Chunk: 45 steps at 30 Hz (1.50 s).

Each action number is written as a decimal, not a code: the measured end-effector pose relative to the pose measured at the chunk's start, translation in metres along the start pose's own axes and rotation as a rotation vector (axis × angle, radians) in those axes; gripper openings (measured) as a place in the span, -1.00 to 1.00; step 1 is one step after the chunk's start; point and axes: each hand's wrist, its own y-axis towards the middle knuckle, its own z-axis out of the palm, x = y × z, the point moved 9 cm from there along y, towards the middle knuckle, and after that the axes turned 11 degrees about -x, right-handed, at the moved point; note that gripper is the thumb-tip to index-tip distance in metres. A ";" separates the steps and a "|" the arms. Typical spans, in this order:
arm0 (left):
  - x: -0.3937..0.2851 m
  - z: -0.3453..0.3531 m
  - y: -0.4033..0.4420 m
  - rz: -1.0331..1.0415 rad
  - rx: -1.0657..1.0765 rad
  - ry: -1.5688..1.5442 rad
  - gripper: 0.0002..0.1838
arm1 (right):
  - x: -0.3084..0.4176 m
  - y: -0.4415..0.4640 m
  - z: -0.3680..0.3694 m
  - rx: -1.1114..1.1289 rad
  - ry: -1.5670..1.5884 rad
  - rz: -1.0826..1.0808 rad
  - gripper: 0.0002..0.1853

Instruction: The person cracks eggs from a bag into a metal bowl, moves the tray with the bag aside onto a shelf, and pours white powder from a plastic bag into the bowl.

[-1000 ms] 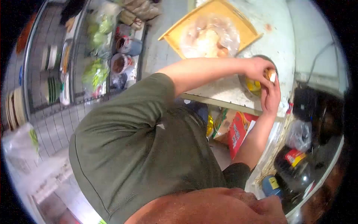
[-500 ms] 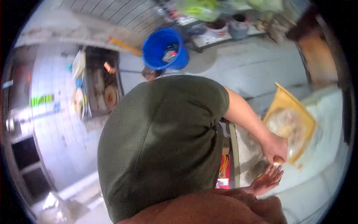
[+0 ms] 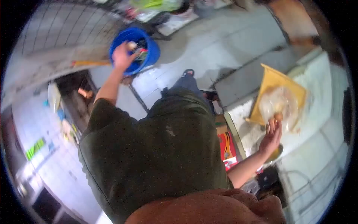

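My left hand [image 3: 123,56] reaches over the blue bin [image 3: 152,52], thumb spread away from the fingers. A small pale scrap [image 3: 131,45] shows by its fingertips; whether they touch it I cannot tell. My right hand [image 3: 270,140] pinches a small round brown thing [image 3: 278,116] at its fingertips, its kind too blurred to name. Just beyond it, a clear plastic bag [image 3: 278,99] with pale contents lies on a yellow board [image 3: 257,112]. Partly behind my right wrist is a yellowish bowl [image 3: 276,153].
Counter [image 3: 317,82] surfaces run along the right. Beside my right forearm stands a red box [image 3: 226,145]. My foot [image 3: 189,72] is on the tiled floor [image 3: 223,41]. At the upper edge, a low shelf [image 3: 177,24] holds bags. A dark recessed trough [image 3: 72,89] lies to the left.
My hands have parted. My left hand has swung from the counter across to the blue bin. My right hand stays by the plastic bag with the round brown thing. My body has turned.
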 end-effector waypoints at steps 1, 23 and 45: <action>0.029 0.011 -0.009 -0.030 0.142 0.158 -0.14 | 0.001 0.001 -0.001 -0.038 -0.018 -0.005 -0.48; -0.722 -0.054 -0.155 1.574 0.600 -0.257 -0.31 | -0.010 0.087 -0.080 0.159 -1.615 -0.033 -0.33; -0.649 -0.081 -0.083 1.542 0.281 -0.113 -0.32 | -0.029 0.101 -0.044 -0.021 -1.598 0.021 -0.45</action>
